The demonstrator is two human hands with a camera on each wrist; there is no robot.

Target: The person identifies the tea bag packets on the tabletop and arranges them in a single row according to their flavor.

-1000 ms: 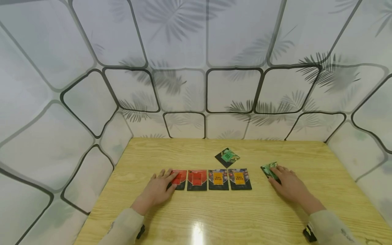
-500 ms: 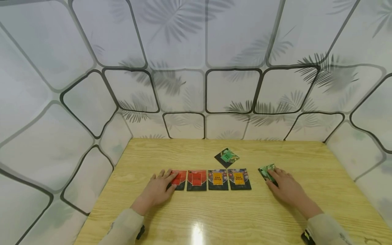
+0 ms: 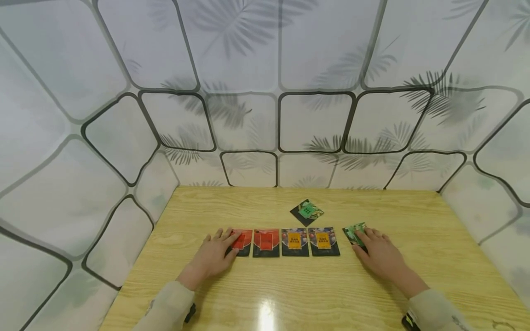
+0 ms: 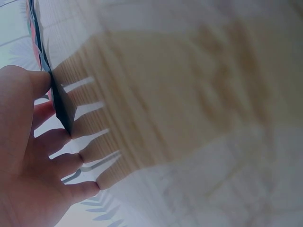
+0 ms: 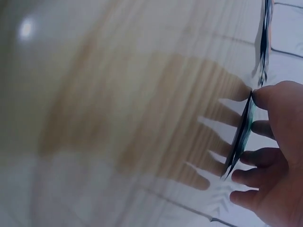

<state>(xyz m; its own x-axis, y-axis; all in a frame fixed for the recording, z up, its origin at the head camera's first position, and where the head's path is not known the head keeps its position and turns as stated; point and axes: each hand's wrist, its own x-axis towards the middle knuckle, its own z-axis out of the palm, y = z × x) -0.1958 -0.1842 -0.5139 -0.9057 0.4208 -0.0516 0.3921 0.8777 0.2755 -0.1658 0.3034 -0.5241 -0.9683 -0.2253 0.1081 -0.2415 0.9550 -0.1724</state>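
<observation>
My left hand (image 3: 212,255) rests on the leftmost red-and-black packet (image 3: 246,243), fingers spread over its left side and thumb at its lower edge. Under the fingertips of my right hand (image 3: 382,256) lies a tilted green packet (image 3: 353,231), partly covered by them. The right wrist view shows that packet (image 5: 240,139) edge-on, thumb and fingers along it. Between the hands, a second red packet (image 3: 267,243) and two blue-black packets with yellow labels, one (image 3: 295,242) beside the other (image 3: 324,242), form a row. Behind them another green packet (image 3: 307,212) lies turned on its corner.
Everything lies on a light wood-grain table (image 3: 265,285) with a glossy surface. Patterned white walls (image 3: 316,122) with dark outlines and leaf prints close in the back and both sides.
My right hand has slid the green packet to the left along the table, closer to the right end of the row. My left hand has stayed on the red packet.
</observation>
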